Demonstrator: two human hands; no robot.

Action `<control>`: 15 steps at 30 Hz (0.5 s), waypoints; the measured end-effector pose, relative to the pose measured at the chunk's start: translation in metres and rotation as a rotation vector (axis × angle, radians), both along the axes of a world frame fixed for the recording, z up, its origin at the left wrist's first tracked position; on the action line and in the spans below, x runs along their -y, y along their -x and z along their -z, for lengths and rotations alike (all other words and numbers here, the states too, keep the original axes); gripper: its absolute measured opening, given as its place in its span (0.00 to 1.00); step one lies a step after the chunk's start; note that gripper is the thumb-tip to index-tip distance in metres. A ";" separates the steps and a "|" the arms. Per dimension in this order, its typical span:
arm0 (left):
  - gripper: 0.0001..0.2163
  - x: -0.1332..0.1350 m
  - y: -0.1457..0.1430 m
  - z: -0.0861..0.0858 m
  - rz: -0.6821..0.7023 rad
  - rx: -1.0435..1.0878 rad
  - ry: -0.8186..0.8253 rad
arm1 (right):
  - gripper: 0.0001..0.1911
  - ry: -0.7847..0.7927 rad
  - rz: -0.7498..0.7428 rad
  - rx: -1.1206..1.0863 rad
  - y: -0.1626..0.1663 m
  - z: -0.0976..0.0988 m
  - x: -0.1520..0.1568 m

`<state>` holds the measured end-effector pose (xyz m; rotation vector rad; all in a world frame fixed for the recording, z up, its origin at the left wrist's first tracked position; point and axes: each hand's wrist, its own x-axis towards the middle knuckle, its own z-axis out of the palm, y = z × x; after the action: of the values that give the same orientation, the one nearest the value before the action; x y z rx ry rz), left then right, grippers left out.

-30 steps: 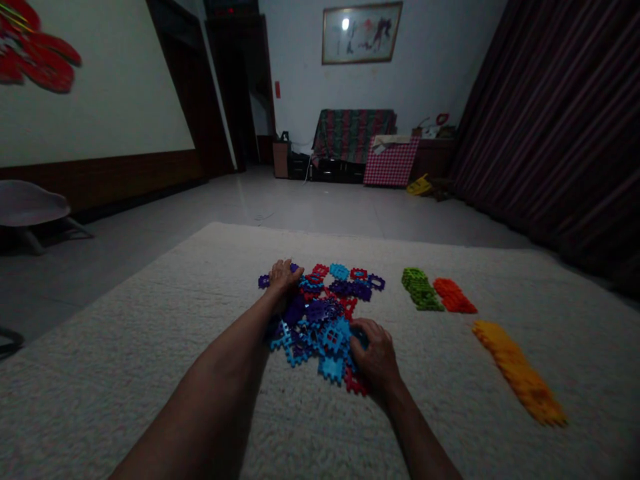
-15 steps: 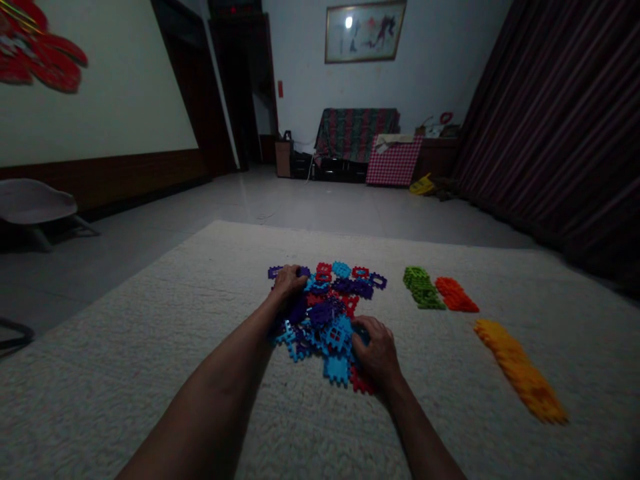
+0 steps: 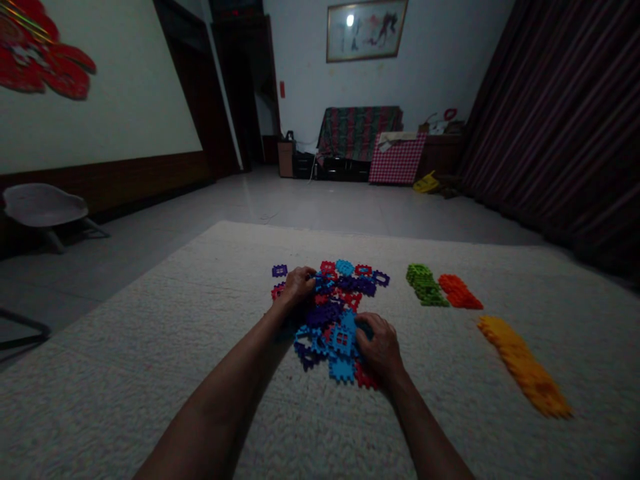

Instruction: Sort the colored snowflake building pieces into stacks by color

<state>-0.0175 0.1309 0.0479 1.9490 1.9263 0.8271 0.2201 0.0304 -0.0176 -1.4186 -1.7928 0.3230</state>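
Observation:
A loose pile of plastic interlocking tiles with toothed edges, in purple (image 3: 324, 312), light blue (image 3: 343, 368) and red (image 3: 367, 379), lies on the pale mat. My left hand (image 3: 299, 285) is at the pile's far left side, fingers curled down among purple and blue tiles; what they hold, if anything, is hidden. At the near right side of the pile, my right hand (image 3: 381, 341) has its thumb and fingers closed about a blue tile, partly covered by the hand. A blue tile with a window lattice (image 3: 342, 339) lies just left of that thumb.
Right of the pile lie a green row of tiles (image 3: 425, 285), an orange-red row (image 3: 460, 292) and a long yellow row (image 3: 525, 368). The mat (image 3: 200, 287) covers the floor. A small chair (image 3: 47, 205) stands left; a covered piece of furniture (image 3: 357, 133) is against the far wall.
My left hand has shifted slightly right and nearer, uncovering a purple tile and a red one at the far left. Blue tiles at the near left have moved. My right hand stays at the pile.

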 end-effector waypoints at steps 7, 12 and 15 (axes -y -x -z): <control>0.13 0.032 -0.021 -0.006 0.178 -0.020 -0.109 | 0.13 -0.026 -0.002 -0.003 0.001 0.000 0.000; 0.14 0.014 -0.026 -0.014 0.060 0.036 -0.144 | 0.13 -0.020 0.003 -0.001 0.002 -0.003 0.002; 0.16 -0.004 -0.031 -0.015 0.006 -0.061 -0.065 | 0.13 -0.010 0.005 -0.003 0.001 -0.004 0.002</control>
<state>0.0136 0.1346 0.0625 2.0387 1.9498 0.8479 0.2188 0.0286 -0.0139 -1.4154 -1.7858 0.3130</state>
